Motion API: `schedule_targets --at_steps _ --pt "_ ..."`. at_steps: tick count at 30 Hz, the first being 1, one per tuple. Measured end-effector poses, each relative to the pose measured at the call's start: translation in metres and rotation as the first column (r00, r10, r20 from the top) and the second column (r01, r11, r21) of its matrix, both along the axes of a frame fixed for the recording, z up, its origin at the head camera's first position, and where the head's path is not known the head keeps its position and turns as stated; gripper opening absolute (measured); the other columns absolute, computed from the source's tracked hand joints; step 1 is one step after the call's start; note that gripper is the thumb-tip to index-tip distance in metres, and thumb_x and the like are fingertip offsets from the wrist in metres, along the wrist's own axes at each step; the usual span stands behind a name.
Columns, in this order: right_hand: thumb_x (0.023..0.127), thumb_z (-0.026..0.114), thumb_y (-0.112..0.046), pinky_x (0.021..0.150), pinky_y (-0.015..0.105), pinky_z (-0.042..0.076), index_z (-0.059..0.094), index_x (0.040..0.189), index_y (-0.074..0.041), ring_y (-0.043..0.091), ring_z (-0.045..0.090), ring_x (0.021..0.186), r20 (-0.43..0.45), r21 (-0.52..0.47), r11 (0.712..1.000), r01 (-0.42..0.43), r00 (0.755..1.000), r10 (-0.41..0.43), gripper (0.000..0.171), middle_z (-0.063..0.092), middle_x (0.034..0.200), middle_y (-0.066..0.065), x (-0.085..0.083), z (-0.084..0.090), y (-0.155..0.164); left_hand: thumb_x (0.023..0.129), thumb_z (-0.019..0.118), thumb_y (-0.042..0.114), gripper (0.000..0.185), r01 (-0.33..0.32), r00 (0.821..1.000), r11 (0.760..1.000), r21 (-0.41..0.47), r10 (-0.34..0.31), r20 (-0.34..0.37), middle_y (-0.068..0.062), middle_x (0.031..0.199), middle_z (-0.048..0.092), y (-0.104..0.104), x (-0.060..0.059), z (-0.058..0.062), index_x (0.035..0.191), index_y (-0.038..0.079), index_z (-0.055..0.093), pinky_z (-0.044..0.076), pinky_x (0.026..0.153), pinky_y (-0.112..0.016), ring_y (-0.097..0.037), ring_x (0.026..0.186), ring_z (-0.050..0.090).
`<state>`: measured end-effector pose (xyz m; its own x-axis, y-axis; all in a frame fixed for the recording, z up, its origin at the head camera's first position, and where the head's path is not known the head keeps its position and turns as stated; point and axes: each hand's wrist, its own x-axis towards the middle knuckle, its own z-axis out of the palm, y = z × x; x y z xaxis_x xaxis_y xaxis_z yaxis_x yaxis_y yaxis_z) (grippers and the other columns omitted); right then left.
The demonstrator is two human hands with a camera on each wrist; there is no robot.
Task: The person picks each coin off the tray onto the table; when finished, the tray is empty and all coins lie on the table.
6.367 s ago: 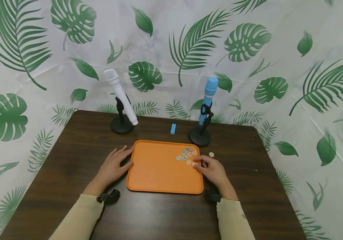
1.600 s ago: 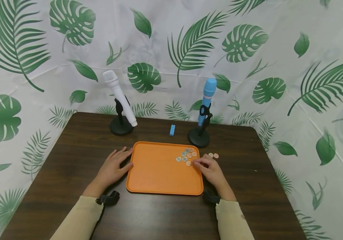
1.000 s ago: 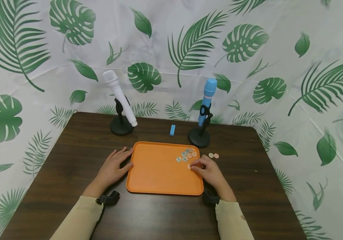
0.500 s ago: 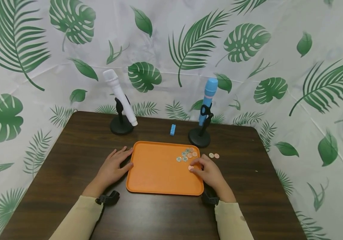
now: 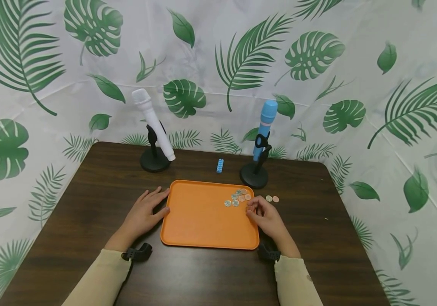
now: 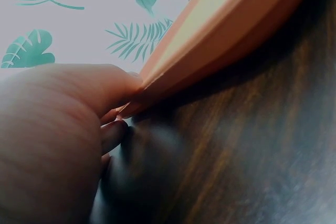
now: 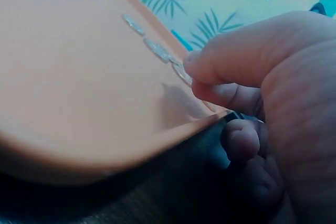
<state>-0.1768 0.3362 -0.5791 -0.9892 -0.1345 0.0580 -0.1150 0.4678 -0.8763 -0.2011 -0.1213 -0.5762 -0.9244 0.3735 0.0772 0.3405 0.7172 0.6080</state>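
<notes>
An orange tray lies on the dark wooden table. Several coins sit clustered near its far right corner. My right hand hovers at the tray's right edge, just in front of the cluster. In the right wrist view its thumb and finger pinch a coin above the tray. Two more coins lie on the table just right of the tray. My left hand rests flat on the table against the tray's left edge, fingers straight, thumb touching the rim.
A white microphone on a black stand is at the back left; a blue microphone on its stand is just behind the tray's far right corner. A small blue brick lies between them. A leaf-print cloth surrounds the table.
My right hand dragged one coin away from the cluster toward the near side, and now the coin is off the tray floor and in my fingertips. A second coin lies on the table.
</notes>
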Motion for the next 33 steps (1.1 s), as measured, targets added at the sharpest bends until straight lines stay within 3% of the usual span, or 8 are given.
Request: schedule_targets --at_steps 7,13,16,22,25,28,30,33 --pt "0.100 0.081 -0.023 0.063 0.020 0.047 0.079 0.116 -0.019 0.017 0.055 0.074 -0.061 -0.037 0.999 0.033 0.997 -0.035 0.016 0.074 0.103 0.010 0.000 0.001 0.000 0.106 0.071 0.038 0.072 0.001 1.000 1.000 0.001 -0.001 -0.002 -0.008 0.172 0.048 0.000 -0.001 -0.001 0.169 0.017 0.043 0.013 0.138 -0.064 -0.036 0.166 0.034" --pt "0.099 0.082 -0.018 0.058 0.020 0.045 0.081 0.115 -0.014 0.016 0.055 0.071 -0.159 -0.138 0.969 0.206 0.961 -0.227 0.016 0.081 0.107 0.011 0.001 0.004 0.001 0.106 0.070 0.041 0.072 -0.006 1.000 1.000 0.001 0.006 0.010 -0.007 0.172 0.048 0.000 0.000 -0.002 0.169 0.018 0.043 0.013 0.138 -0.064 -0.035 0.166 0.034" --pt "0.098 0.082 -0.013 0.052 0.020 0.041 0.082 0.108 -0.010 0.012 0.050 0.062 -0.186 -0.187 0.914 0.360 0.901 -0.393 0.010 0.080 0.100 0.014 0.001 0.005 0.005 0.106 0.070 0.042 0.073 -0.008 1.000 1.000 0.002 0.008 0.007 -0.007 0.172 0.048 -0.001 0.000 -0.003 0.169 0.019 0.043 0.013 0.138 -0.064 -0.035 0.166 0.034" --pt "0.094 0.083 0.001 0.056 0.015 0.039 0.080 0.103 0.007 0.011 0.049 0.066 -0.314 -0.356 0.780 0.514 0.721 -0.618 0.012 0.075 0.097 0.025 0.000 0.007 0.030 0.106 0.069 0.042 0.072 -0.011 1.000 1.000 -0.001 0.011 0.010 -0.006 0.172 0.048 -0.001 0.000 -0.005 0.169 0.020 0.043 0.013 0.138 -0.063 -0.033 0.166 0.034" --pt "0.097 0.082 -0.005 0.053 0.014 0.038 0.081 0.107 0.005 0.008 0.049 0.063 -0.344 -0.381 0.721 0.578 0.635 -0.691 0.014 0.079 0.102 0.020 0.003 0.008 0.044 0.106 0.070 0.042 0.072 -0.007 1.000 1.000 0.000 0.007 -0.001 -0.007 0.171 0.049 -0.001 0.000 -0.004 0.169 0.019 0.044 0.013 0.138 -0.064 -0.034 0.166 0.035" --pt "0.099 0.082 -0.013 0.049 0.013 0.037 0.083 0.109 -0.002 0.004 0.046 0.057 -0.349 -0.330 0.666 0.669 0.569 -0.745 0.014 0.077 0.101 0.009 0.007 0.008 0.059 0.106 0.070 0.042 0.072 -0.006 1.000 1.000 0.002 0.006 -0.015 -0.008 0.171 0.049 -0.001 0.000 -0.004 0.169 0.018 0.044 0.014 0.137 -0.065 -0.036 0.165 0.036" --pt "0.100 0.082 -0.017 0.048 0.014 0.038 0.082 0.109 -0.005 0.003 0.046 0.054 -0.340 -0.274 0.644 0.714 0.554 -0.760 0.015 0.075 0.098 0.002 0.010 0.007 0.068 0.106 0.071 0.042 0.072 -0.004 1.000 1.000 0.004 0.004 -0.020 -0.009 0.171 0.049 0.000 0.000 -0.004 0.168 0.018 0.045 0.015 0.137 -0.065 -0.037 0.165 0.036" --pt "0.100 0.082 -0.020 0.049 0.015 0.039 0.079 0.114 -0.006 0.001 0.048 0.055 -0.304 -0.186 0.638 0.747 0.574 -0.760 0.020 0.074 0.092 -0.002 0.012 0.005 0.076 0.105 0.071 0.041 0.072 -0.008 1.000 1.000 0.006 0.008 -0.021 -0.008 0.170 0.050 0.001 0.000 -0.005 0.168 0.018 0.045 0.015 0.137 -0.065 -0.036 0.164 0.037"
